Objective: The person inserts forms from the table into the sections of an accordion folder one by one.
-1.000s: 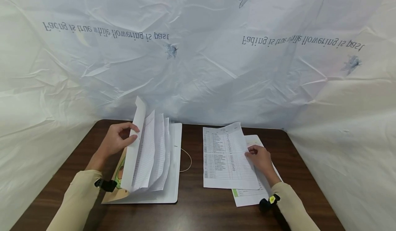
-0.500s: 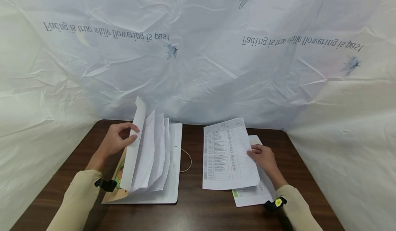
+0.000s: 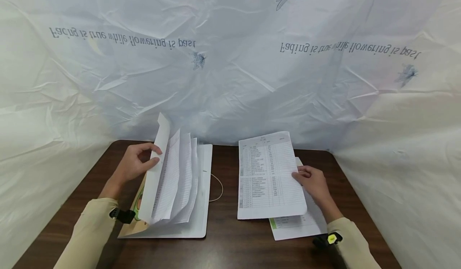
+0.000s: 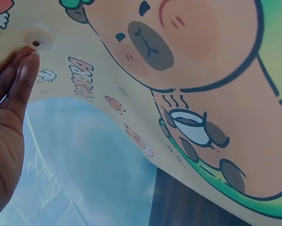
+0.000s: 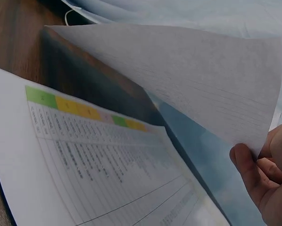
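An expanding folder (image 3: 173, 205) lies open on the dark wooden table (image 3: 230, 245), its white dividers (image 3: 176, 177) fanned upward. My left hand (image 3: 135, 165) grips the front flap and holds it up; in the left wrist view the fingers (image 4: 11, 94) lie against the flap's cartoon cover (image 4: 178, 70). My right hand (image 3: 313, 183) pinches the right edge of a printed table sheet (image 3: 268, 177) and holds it lifted off the table. In the right wrist view the sheet (image 5: 188, 80) hangs above a second sheet with green and yellow headings (image 5: 84, 155).
A thin elastic loop (image 3: 217, 187) lies on the table between folder and sheets. White printed plastic sheeting (image 3: 230, 61) closes in the table at the back and on both sides. Bare wood shows along the front edge.
My right hand has lifted the printed sheet, raising its far edge and drawing it slightly right. The left hand and the folder have not moved.
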A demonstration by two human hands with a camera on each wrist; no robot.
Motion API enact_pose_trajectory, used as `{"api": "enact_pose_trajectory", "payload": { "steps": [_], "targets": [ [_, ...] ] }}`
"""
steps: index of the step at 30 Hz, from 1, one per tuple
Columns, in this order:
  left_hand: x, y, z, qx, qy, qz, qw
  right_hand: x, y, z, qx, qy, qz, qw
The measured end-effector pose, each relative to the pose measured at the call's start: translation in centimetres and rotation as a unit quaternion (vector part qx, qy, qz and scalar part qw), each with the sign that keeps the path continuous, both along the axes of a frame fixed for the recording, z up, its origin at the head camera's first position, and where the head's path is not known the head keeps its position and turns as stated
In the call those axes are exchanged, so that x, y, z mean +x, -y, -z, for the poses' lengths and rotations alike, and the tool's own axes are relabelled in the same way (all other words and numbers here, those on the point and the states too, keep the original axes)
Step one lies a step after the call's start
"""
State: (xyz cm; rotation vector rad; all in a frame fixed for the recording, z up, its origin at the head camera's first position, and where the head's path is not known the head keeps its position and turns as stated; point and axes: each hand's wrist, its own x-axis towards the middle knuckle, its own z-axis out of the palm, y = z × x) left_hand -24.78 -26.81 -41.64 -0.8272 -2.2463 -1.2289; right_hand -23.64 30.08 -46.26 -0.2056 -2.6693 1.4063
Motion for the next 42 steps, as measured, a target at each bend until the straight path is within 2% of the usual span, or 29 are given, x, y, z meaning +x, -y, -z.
{"api": "enact_pose_trajectory", "payload": {
  "steps": [5, 12, 14, 19, 21, 30, 37, 42],
  "targets": [
    [-0.1, 0.2, 0.2, 0.001, 0.007, -0.003, 1.0000, 0.3, 0.1, -0.7, -0.001, -0.017, -0.006, 1.000],
    [1.6, -0.8, -2.0, 0.011, 0.013, 0.022, 0.9996, 0.6, 0.3, -1.5, 0.001, -0.024, -0.013, 1.000],
    [1.5, -0.7, -1.8, 0.008, 0.018, 0.020, 0.9996, 0.7, 0.5, -1.6, -0.004, -0.023, -0.015, 1.000],
    [0.2, 0.4, -0.2, -0.002, 0.028, 0.017, 0.9995, 0.8, 1.0, -2.1, -0.023, -0.026, -0.025, 0.999],
    [-0.1, 0.6, 0.1, -0.006, 0.027, 0.020, 0.9994, 0.9, 1.2, -2.3, -0.029, -0.028, -0.030, 0.999],
    [-0.1, 1.0, 0.1, -0.006, 0.053, 0.018, 0.9984, 0.7, 2.6, -2.4, -0.056, -0.040, -0.047, 0.997],
    [-0.1, 0.9, 0.0, -0.010, 0.049, 0.017, 0.9986, 0.7, 4.1, -2.1, -0.065, -0.045, -0.057, 0.995],
    [1.4, -0.3, -2.0, -0.012, 0.053, 0.016, 0.9984, 0.5, 5.1, -1.9, -0.077, -0.044, -0.063, 0.994]
  ]
}}
